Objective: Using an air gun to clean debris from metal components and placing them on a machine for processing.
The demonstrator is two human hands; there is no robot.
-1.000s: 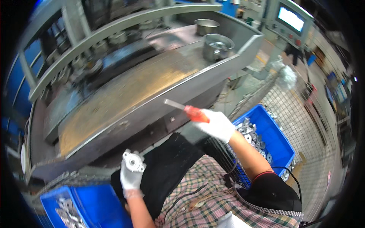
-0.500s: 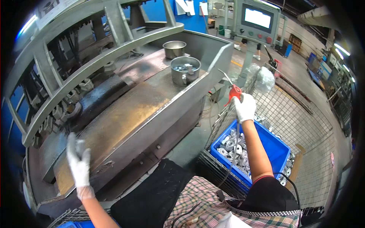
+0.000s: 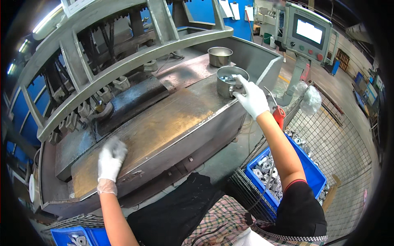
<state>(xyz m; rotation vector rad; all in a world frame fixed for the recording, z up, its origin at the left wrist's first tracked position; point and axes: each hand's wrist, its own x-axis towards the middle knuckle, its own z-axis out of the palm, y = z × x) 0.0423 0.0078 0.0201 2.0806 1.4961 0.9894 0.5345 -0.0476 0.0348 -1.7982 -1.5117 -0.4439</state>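
My right hand (image 3: 254, 101), in a white glove, reaches to the rim of a steel cup (image 3: 225, 87) with a side handle. Its thumb and fingers are apart by the handle; whether they touch the cup is unclear. Small metal pieces (image 3: 227, 78) lie inside the cup. Below the right forearm, a red air blow gun (image 3: 279, 115) with a thin metal nozzle is out of the hand, at the wire cage. My left hand (image 3: 111, 158), also gloved, is over the near left part of the worn, brownish machine bed (image 3: 164, 127). Motion smears its fingers.
A second steel pot (image 3: 220, 57) stands behind the cup. A grey machine frame (image 3: 135, 59) arches over the bed. To the right are a control panel (image 3: 308, 35) and a wire cage (image 3: 340, 139) holding a blue crate (image 3: 316, 174) with metal castings (image 3: 266, 170).
My right hand has let go of the blow gun and moved to the steel cup. My left hand still hovers over the bed's near left part. The view has shifted left.
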